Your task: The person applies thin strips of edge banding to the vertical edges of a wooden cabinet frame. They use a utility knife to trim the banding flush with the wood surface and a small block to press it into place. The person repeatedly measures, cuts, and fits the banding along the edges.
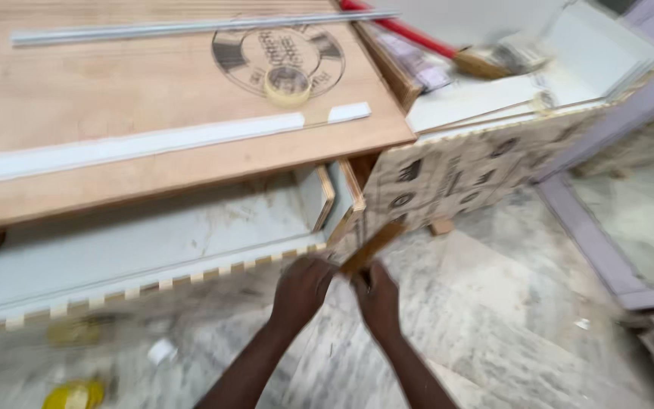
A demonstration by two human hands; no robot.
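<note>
Both hands, blurred, seemingly grip a thin wooden strip.

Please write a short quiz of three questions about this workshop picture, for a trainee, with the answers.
1. True or false: both hands, left hand and right hand, are on the wooden strip.
2. What lies on the plywood sheet near the round print? A) tape roll B) hammer C) saw
3. What colour is the long handle at the top?

Key: 1 true; 2 A, the tape roll; 3 red.
</note>
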